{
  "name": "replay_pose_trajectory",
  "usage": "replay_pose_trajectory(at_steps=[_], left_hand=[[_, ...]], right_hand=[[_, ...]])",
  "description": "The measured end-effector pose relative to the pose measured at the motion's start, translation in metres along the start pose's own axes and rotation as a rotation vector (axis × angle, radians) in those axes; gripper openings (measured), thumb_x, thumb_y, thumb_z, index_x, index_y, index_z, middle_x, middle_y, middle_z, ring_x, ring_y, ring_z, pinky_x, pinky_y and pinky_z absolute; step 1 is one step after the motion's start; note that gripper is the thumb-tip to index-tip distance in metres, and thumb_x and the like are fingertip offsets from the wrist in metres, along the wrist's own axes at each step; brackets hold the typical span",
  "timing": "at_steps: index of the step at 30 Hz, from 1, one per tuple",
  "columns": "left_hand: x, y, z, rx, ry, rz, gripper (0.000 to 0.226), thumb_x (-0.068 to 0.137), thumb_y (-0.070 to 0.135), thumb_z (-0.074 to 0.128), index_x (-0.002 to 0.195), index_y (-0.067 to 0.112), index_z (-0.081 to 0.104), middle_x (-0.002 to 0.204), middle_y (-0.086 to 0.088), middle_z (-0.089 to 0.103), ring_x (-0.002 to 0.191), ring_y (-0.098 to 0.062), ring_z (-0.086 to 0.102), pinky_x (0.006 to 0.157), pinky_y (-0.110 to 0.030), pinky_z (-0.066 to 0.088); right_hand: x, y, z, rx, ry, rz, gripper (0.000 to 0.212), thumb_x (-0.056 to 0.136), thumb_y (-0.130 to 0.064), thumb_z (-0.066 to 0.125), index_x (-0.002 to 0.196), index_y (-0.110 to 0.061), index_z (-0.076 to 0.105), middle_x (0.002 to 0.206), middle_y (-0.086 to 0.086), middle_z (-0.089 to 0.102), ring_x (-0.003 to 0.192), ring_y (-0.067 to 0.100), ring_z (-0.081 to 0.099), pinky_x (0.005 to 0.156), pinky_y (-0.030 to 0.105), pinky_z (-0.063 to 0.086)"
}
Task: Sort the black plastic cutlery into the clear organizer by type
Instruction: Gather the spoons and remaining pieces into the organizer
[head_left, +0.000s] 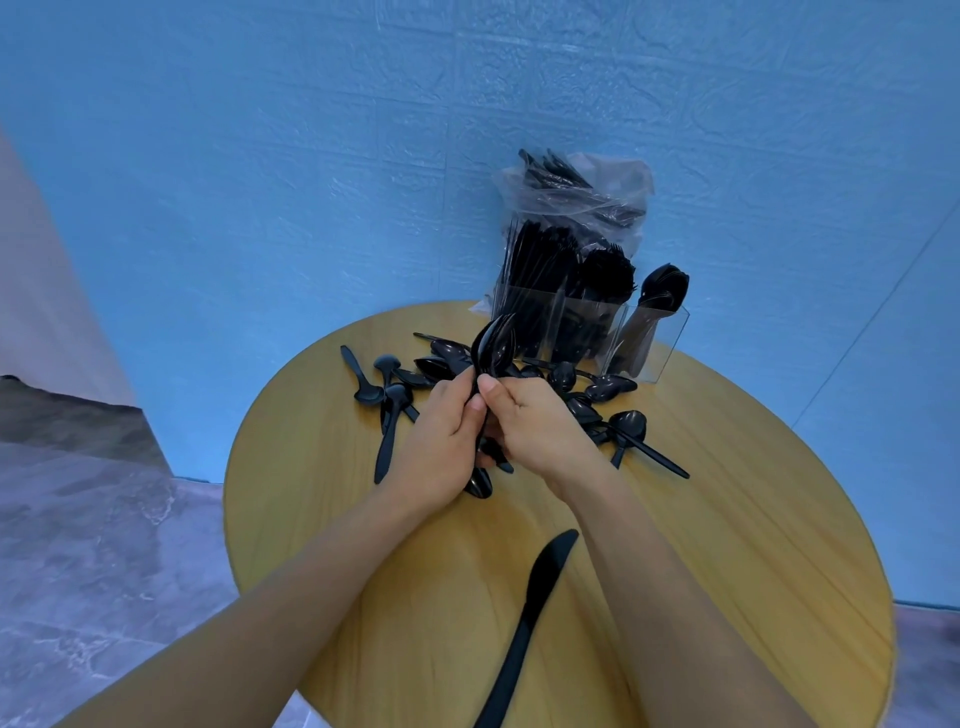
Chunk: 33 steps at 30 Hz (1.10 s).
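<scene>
My left hand (441, 441) and my right hand (540, 431) meet over the middle of the round table, and both grip a bunch of black spoons (493, 345) whose bowls stick up above my fingers. More loose black spoons (395, 389) lie scattered on the table on both sides of my hands. A single black knife (530, 618) lies close to me between my forearms. The clear organizer (649, 338) stands at the table's far edge; its left compartments hold upright knives and forks, its right compartment holds spoons.
The round wooden table (753, 545) stands against a blue wall (260, 182). A clear plastic bag (587, 187) with more black cutlery leans on the wall behind the organizer. Grey marbled floor (93, 545) lies to the left.
</scene>
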<state>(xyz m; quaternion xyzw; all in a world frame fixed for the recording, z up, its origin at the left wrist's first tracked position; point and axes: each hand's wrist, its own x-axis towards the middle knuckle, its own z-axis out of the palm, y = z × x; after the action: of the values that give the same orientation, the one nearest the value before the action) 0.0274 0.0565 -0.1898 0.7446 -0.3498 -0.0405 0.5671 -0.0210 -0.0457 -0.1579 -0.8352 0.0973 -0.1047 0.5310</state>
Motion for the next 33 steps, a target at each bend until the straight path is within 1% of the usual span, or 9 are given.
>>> replay_pose_trajectory(at_steps=[7, 9, 12, 16, 20, 24, 26, 29, 33], left_hand=[[0.015, 0.021, 0.007, -0.101, -0.075, -0.03, 0.022, 0.103, 0.016, 0.03, 0.113, 0.017, 0.05, 0.074, 0.006, 0.052, 0.052, 0.0, 0.045, 0.05, -0.016, 0.041], [0.024, 0.026, 0.011, -0.166, -0.088, -0.05, 0.025, 0.103, 0.016, 0.031, 0.119, 0.018, 0.05, 0.08, 0.005, 0.053, 0.054, -0.003, 0.043, 0.05, -0.017, 0.039], [0.035, 0.03, 0.018, -0.232, -0.129, -0.109, 0.035, 0.103, 0.016, 0.032, 0.136, 0.016, 0.04, 0.08, 0.005, 0.053, 0.055, -0.005, 0.041, 0.052, -0.022, 0.037], [0.046, 0.034, 0.028, -0.252, -0.184, -0.097, 0.038, 0.102, 0.017, 0.033, 0.14, 0.018, 0.037, 0.079, 0.005, 0.054, 0.054, -0.005, 0.041, 0.051, -0.023, 0.036], [0.058, 0.034, 0.038, -0.089, -0.228, -0.017, 0.04, 0.1, 0.027, 0.038, 0.14, 0.022, 0.035, 0.081, 0.009, 0.055, 0.052, -0.001, 0.044, 0.053, -0.02, 0.039], [0.076, 0.035, 0.047, -0.013, -0.237, 0.03, 0.046, 0.1, 0.026, 0.04, 0.144, 0.023, 0.03, 0.081, 0.008, 0.055, 0.052, 0.001, 0.047, 0.054, -0.016, 0.038], [0.085, 0.036, 0.048, 0.016, -0.276, 0.061, 0.046, 0.1, 0.025, 0.039, 0.145, 0.022, 0.028, 0.081, 0.006, 0.055, 0.052, 0.002, 0.047, 0.052, -0.017, 0.04], [0.098, 0.036, 0.051, 0.021, -0.376, 0.118, 0.039, 0.1, 0.021, 0.039, 0.139, 0.02, 0.036, 0.079, 0.004, 0.053, 0.052, 0.001, 0.045, 0.052, -0.017, 0.042], [0.119, 0.047, 0.068, 0.013, -0.452, 0.178, 0.026, 0.101, 0.02, 0.038, 0.125, 0.021, 0.048, 0.082, 0.007, 0.055, 0.059, -0.003, 0.048, 0.056, -0.019, 0.047]], right_hand=[[0.007, -0.005, -0.033, -0.096, 0.074, 0.002, 0.036, 0.097, -0.031, 0.05, 0.072, -0.007, 0.059, 0.06, 0.001, 0.052, 0.058, 0.013, 0.045, 0.059, 0.022, 0.038], [0.011, -0.006, -0.045, -0.02, 0.188, -0.027, 0.022, 0.092, -0.032, 0.058, 0.098, -0.012, 0.063, 0.067, -0.007, 0.056, 0.061, 0.005, 0.05, 0.063, 0.023, 0.041], [0.02, -0.004, -0.066, 0.007, 0.349, -0.142, 0.047, 0.088, -0.033, 0.063, 0.132, -0.029, 0.046, 0.098, 0.001, 0.054, 0.078, 0.01, 0.054, 0.073, 0.026, 0.047], [0.027, -0.003, -0.088, -0.103, 0.464, -0.314, 0.007, 0.087, -0.027, 0.066, 0.092, -0.03, 0.066, 0.091, -0.009, 0.057, 0.073, 0.003, 0.05, 0.072, 0.023, 0.041], [0.036, 0.004, -0.105, -0.171, 0.585, -0.343, 0.007, 0.082, -0.03, 0.07, 0.076, -0.029, 0.067, 0.086, -0.011, 0.059, 0.075, 0.001, 0.05, 0.07, 0.016, 0.037], [0.046, 0.008, -0.114, -0.303, 0.428, -0.331, 0.026, 0.097, -0.03, 0.048, 0.121, -0.021, 0.054, 0.103, -0.008, 0.05, 0.088, 0.0, 0.046, 0.075, 0.01, 0.034], [0.045, 0.007, -0.124, -0.311, 0.217, -0.281, 0.032, 0.101, -0.031, 0.036, 0.131, -0.02, 0.043, 0.089, -0.003, 0.055, 0.08, 0.008, 0.053, 0.072, 0.018, 0.041], [0.042, 0.01, -0.151, -0.348, 0.086, -0.23, 0.024, 0.1, -0.028, 0.041, 0.121, -0.018, 0.049, 0.069, 0.001, 0.055, 0.061, 0.01, 0.054, 0.06, 0.025, 0.045], [0.044, 0.016, -0.18, -0.191, 0.199, -0.257, 0.009, 0.096, -0.013, 0.052, 0.099, -0.011, 0.06, 0.07, 0.0, 0.056, 0.049, 0.007, 0.05, 0.052, 0.021, 0.044]])
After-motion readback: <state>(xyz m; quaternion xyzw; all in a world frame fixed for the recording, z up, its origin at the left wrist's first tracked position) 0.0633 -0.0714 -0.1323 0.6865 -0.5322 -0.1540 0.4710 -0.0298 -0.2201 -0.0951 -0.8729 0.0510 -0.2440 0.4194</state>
